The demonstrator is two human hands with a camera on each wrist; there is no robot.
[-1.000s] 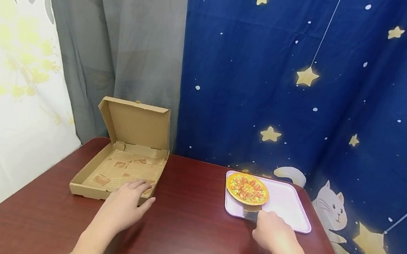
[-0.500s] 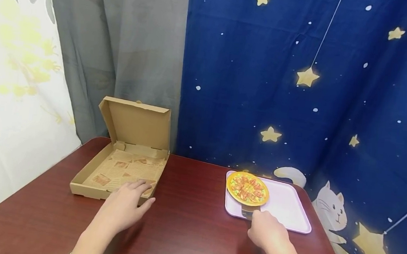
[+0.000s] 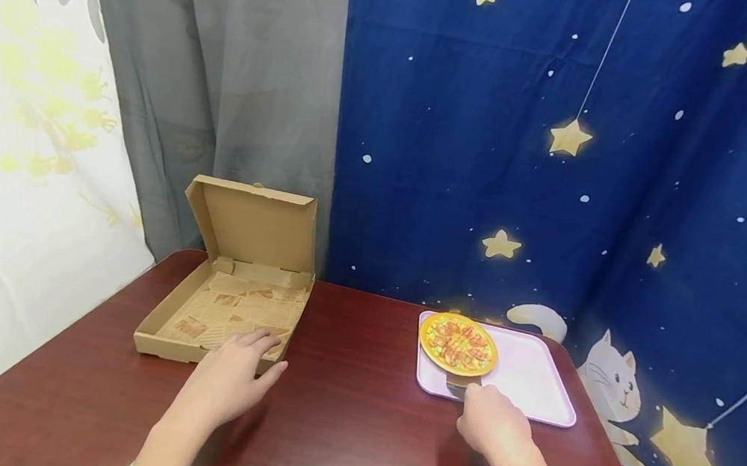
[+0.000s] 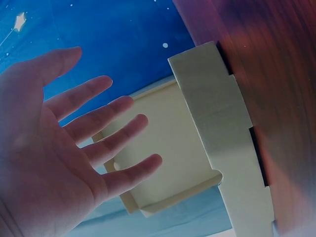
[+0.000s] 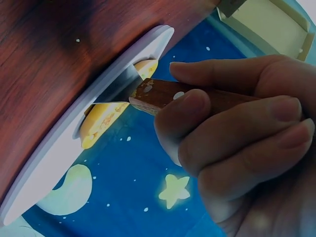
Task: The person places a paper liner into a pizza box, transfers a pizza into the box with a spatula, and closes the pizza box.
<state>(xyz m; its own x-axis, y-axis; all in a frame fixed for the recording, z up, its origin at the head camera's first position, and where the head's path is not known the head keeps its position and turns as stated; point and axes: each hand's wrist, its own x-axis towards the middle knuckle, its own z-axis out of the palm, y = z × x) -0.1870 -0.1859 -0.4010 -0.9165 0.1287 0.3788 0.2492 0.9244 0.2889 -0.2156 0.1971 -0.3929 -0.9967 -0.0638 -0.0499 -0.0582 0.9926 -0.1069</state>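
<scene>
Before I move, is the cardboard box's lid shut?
No, the lid stands raised at the far edge of the cardboard box.

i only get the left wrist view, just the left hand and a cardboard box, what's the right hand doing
Observer: The right hand is gripping a wooden handle.
Operator: what's on the other end of it
Observer: A metal blade; in the head view it shows at the near edge of a pizza. How far it goes underneath is hidden.
Operator: ok what's below the pizza
Observer: A pale lilac tray, with the pizza over its left part in the head view.
</scene>
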